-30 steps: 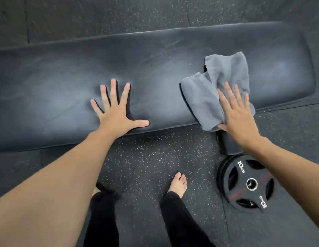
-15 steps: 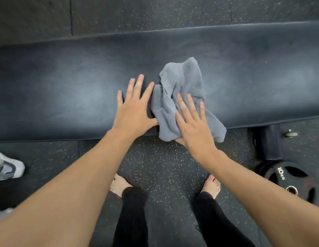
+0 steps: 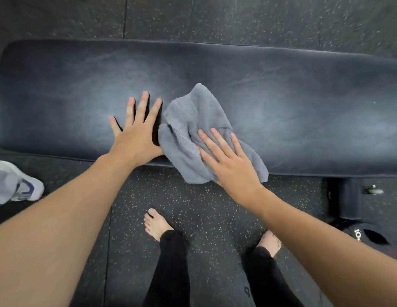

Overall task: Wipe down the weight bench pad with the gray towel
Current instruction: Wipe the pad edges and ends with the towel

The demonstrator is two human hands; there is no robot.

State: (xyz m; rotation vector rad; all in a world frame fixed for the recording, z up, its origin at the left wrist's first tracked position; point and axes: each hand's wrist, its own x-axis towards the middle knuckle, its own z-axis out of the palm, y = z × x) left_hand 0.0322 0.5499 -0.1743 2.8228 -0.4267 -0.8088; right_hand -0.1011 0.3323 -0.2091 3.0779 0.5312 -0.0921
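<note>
The black weight bench pad runs across the view from left to right, with pale smears on its surface. A crumpled gray towel lies on the pad's near half and hangs a little over the near edge. My right hand presses flat on the towel's right side, fingers spread, thumb hidden under the cloth edge. My left hand lies flat on the bare pad just left of the towel, fingers apart, its thumb side touching the cloth.
Speckled black rubber floor surrounds the bench. My bare feet stand close to the near edge. A white sneaker lies at the left. The bench's leg and a 10 kg plate sit at the right.
My right hand has slid the towel leftward along the pad, from its right end to beside my left hand. In the last half second both hands have hardly shifted on the pad.
</note>
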